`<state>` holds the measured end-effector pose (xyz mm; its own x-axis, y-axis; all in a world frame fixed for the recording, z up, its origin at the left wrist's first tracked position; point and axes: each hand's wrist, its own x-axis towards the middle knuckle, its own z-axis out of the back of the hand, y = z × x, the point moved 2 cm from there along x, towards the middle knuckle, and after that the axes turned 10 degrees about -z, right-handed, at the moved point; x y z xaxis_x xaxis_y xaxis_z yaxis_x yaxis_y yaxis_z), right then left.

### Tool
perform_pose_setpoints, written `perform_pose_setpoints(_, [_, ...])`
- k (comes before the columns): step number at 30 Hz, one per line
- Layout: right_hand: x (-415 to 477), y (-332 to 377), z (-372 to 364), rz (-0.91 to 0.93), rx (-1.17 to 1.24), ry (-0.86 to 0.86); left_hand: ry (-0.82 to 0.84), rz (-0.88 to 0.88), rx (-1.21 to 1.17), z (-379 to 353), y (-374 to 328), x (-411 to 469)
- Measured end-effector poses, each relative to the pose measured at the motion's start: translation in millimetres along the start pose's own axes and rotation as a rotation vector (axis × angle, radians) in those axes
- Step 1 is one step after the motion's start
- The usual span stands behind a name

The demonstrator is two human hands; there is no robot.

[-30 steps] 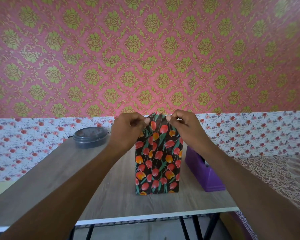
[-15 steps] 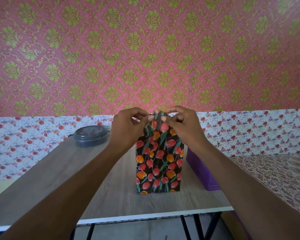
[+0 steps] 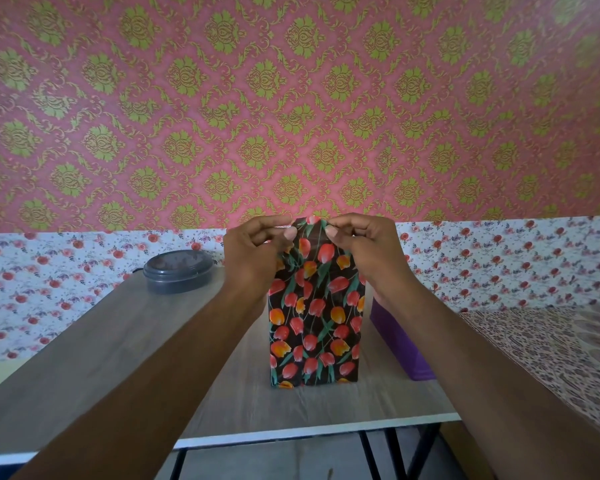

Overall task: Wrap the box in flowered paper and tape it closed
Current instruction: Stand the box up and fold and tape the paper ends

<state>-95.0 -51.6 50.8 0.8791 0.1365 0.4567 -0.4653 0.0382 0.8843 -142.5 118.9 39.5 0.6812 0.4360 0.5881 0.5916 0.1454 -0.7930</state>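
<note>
A box (image 3: 315, 320) stands upright on the wooden table (image 3: 125, 344), covered in black paper printed with red and orange tulips. The paper's top end rises to a narrow flap above the box. My left hand (image 3: 257, 252) pinches that flap from the left, thumb against fingers. My right hand (image 3: 362, 249) pinches it from the right. The two thumbs sit a short way apart on the near face of the flap. The box's own top is hidden behind the paper and my hands.
A purple tape dispenser (image 3: 400, 344) sits just right of the box, partly behind my right forearm. A dark round lidded container (image 3: 179, 271) stands at the table's back left. Patterned fabric (image 3: 548, 348) lies to the right. The table's white front edge (image 3: 312, 434) runs below.
Both hands stayed on the paper's top flap. The fingers shifted slightly, and the thumbs now press lower on the near face. The box has not moved.
</note>
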Motion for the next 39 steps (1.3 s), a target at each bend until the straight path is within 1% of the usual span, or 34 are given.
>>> perform_pose_setpoints(4, [-0.3,0.4,0.6,-0.033,0.015,-0.029,0.015,-0.02,0.018,-1.7,-0.7,0.9])
perform_pose_setpoints(9, [-2.1,2.6,1.1,-0.042,-0.005,-0.112,0.093,-0.152,0.162,-1.8,-5.0,3.3])
perform_pose_setpoints(12, [-2.7,2.4,2.3,-0.059,0.006,-0.095,0.137,-0.238,0.255,-0.3,-8.0,1.7])
perform_pose_setpoints(16, [-3.6,2.6,-0.6,-0.032,-0.022,-0.089,0.197,-0.309,0.353,-2.8,-11.2,-1.5])
perform_pose_setpoints(21, [-2.2,2.1,-0.1,0.017,-0.09,-0.093,0.133,-0.37,0.407,-7.1,-14.5,-1.4])
perform_pose_setpoints(23, [-1.4,2.1,-0.5,0.054,-0.135,-0.083,0.108,-0.34,0.379,-7.2,-13.7,-1.3])
perform_pose_setpoints(25, [-1.0,3.4,-0.7,0.071,-0.181,-0.077,0.103,-0.27,0.318,-6.5,-10.2,0.7])
perform_pose_setpoints(29, [0.7,5.0,0.0,0.063,-0.182,-0.051,0.135,-0.108,0.15,-5.8,-9.4,2.0])
perform_pose_setpoints(31, [1.8,4.1,1.2,0.052,-0.173,-0.057,0.123,-0.021,0.078,-5.2,-10.8,2.4])
perform_pose_setpoints(34, [1.3,3.2,0.8,0.038,-0.178,-0.045,0.1,0.092,0.017,-3.5,-10.4,5.1])
perform_pose_setpoints(39, [1.1,3.8,0.5,0.02,-0.168,-0.043,0.103,0.219,-0.078,-5.3,-11.8,7.2])
